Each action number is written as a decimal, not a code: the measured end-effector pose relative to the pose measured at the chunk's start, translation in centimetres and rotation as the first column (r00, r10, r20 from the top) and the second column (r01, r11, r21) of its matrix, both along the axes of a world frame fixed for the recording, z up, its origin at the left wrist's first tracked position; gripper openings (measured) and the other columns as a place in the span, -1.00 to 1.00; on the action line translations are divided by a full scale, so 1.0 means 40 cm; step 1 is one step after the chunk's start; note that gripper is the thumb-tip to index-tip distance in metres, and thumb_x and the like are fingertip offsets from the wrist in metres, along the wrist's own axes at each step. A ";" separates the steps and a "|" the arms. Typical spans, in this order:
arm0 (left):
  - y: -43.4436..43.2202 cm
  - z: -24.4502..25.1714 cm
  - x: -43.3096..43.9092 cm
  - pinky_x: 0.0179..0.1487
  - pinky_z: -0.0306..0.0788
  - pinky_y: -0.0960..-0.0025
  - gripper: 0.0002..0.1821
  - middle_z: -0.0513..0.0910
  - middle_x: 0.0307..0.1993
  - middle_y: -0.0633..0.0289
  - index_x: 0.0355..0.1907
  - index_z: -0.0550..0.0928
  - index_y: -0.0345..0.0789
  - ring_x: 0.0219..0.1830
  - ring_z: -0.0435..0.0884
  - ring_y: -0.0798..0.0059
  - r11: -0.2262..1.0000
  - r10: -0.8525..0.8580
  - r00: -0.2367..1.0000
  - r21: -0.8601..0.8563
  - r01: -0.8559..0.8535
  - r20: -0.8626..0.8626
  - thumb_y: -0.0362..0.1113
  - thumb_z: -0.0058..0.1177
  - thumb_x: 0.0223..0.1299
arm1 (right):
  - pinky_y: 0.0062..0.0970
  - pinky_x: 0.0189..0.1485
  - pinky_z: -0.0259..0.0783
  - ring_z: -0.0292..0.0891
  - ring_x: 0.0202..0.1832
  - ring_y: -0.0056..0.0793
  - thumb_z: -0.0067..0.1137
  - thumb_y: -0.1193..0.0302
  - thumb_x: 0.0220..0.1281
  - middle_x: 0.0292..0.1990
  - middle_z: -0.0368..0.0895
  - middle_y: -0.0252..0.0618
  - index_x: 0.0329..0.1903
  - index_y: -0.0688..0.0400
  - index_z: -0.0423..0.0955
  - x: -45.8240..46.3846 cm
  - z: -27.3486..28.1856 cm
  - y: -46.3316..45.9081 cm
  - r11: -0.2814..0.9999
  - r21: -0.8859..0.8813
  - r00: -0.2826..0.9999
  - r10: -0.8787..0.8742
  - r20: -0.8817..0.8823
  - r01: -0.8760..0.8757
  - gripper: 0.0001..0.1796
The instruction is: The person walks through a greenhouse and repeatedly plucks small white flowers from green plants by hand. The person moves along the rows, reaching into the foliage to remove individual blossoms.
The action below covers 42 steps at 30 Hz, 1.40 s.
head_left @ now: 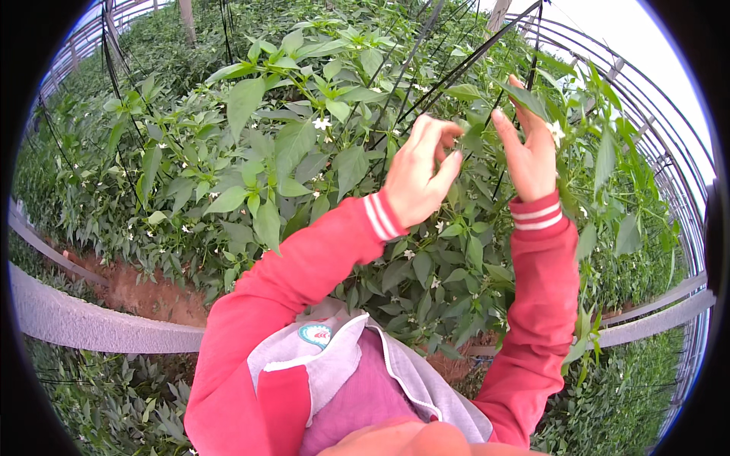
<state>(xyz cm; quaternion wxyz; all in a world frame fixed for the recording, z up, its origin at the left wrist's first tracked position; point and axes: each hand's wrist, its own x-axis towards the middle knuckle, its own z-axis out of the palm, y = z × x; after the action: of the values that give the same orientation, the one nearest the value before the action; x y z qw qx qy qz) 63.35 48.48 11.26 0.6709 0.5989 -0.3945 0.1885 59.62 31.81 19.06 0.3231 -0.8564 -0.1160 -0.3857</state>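
Observation:
Among tall pepper plants, my left hand is raised with its fingers loosely curled and the thumb apart from them. Its fingertips are beside a green leaf. To the right, my right hand is upright, its thumb and fingers spread. A long pepper leaf partly covers those fingers; whether they touch the stem behind is hidden. Close to the right hand's outer side is a white blossom. Between the two hands runs a thin black string, slanting up through the foliage.
More black strings slope up across the plants. Large leafy shoots with white flowers rise at the left. A pale, rough rail or beam crosses low at my left, above reddish soil. Curved greenhouse ribs arch at the right.

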 end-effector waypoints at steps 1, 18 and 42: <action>0.048 -0.004 -0.008 -0.27 0.37 0.47 -0.77 0.47 -0.34 0.25 -0.05 0.54 -0.42 -0.38 0.47 0.54 0.993 -0.077 0.997 0.086 0.075 0.017 -0.42 0.03 0.26 | -0.36 0.43 0.15 0.33 0.36 -0.28 0.16 0.34 0.33 0.31 0.42 0.00 0.38 0.24 0.29 -0.014 -0.004 0.018 0.997 -0.054 0.998 -0.045 0.051 0.048 -0.39; 0.413 -0.044 0.290 0.05 0.47 0.38 -0.45 0.57 -0.02 0.08 0.18 0.36 -0.45 -0.05 0.57 0.44 0.944 0.320 0.939 -0.041 -0.327 -0.125 -0.25 0.19 0.21 | -0.13 0.47 0.13 0.42 0.26 -0.23 0.15 0.55 0.03 0.12 0.58 -0.17 0.02 0.13 0.59 0.024 0.014 0.343 0.620 -0.772 0.955 0.120 0.272 0.142 -0.59; 0.394 -0.027 0.541 -0.18 0.52 0.49 -0.75 0.64 -0.27 0.25 -0.18 0.52 -0.33 -0.28 0.67 0.55 0.936 -0.348 0.888 -0.154 0.316 -0.300 -0.26 0.25 0.27 | -0.46 -0.09 0.44 0.44 -0.11 -0.43 0.05 0.38 0.14 -0.27 0.43 -0.38 -0.29 0.03 0.49 0.211 -0.136 0.271 -0.034 -0.972 0.959 -0.173 -0.223 -0.232 -0.91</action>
<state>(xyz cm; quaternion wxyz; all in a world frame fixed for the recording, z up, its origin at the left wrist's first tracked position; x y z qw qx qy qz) 84.99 64.23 10.17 0.7779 0.5107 -0.3660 -0.0100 68.05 42.66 13.62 -0.3709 -0.8669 -0.3291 -0.0516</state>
